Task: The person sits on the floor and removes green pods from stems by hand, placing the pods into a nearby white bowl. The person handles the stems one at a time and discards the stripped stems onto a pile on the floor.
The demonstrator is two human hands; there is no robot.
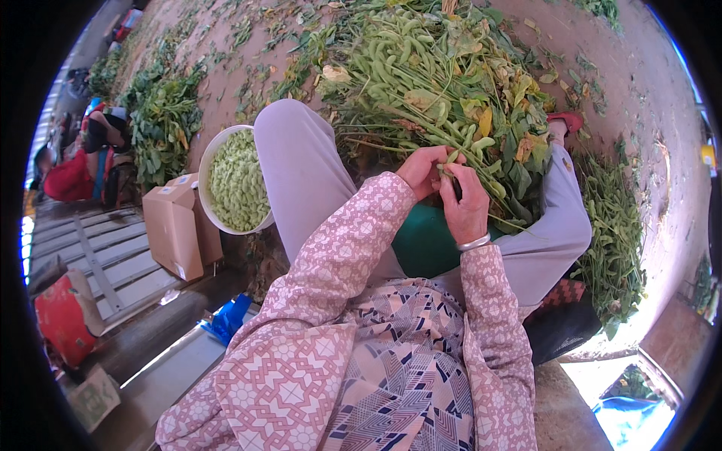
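Observation:
My left hand [424, 170] and my right hand [467, 204] meet above my lap, their fingers closed around a small green bean pod [453, 158]. A silver bracelet [474, 243] circles my right wrist. Just beyond both hands lies a large heap of cut bean plants [451, 84], with many plump green pods [389, 56] on top. Below the hands a dark green object [426, 239] shows between my thighs; its form is partly hidden. A white bucket [204, 194], nearly full of shelled green beans [237, 180], stands beside my left knee.
A cardboard box [172, 228] stands left of the bucket, near wooden slats [107, 248]. Leafy plants [163, 118] are piled at upper left and more [612, 237] lie right of my right leg. At far left a person in red [73, 175] sits. Loose leaves litter the ground.

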